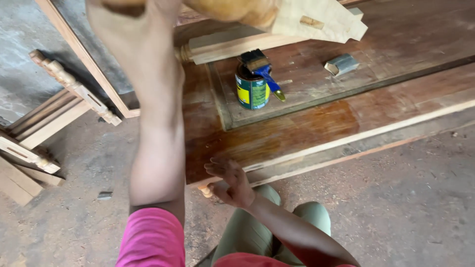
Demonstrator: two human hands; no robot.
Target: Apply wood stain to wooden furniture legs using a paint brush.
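Overhead, the left hand [148, 10] gripped a pale wooden piece [316, 20] above the stained panel [297, 128]; the right hand [232, 183] hung half-open near its edge. A swing could have toppled the tin [251, 91] and brush [262, 71], spilling finish.

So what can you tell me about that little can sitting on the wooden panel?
The can is a small round tin with a green and yellow label, standing upright on the dark, glossy brown wooden panel. It appears open, and a paintbrush with a blue handle lies across its top, bristles toward the far side and handle pointing toward the near right. Neither hand touches it; the right hand rests at the panel's near edge, well apart from it.
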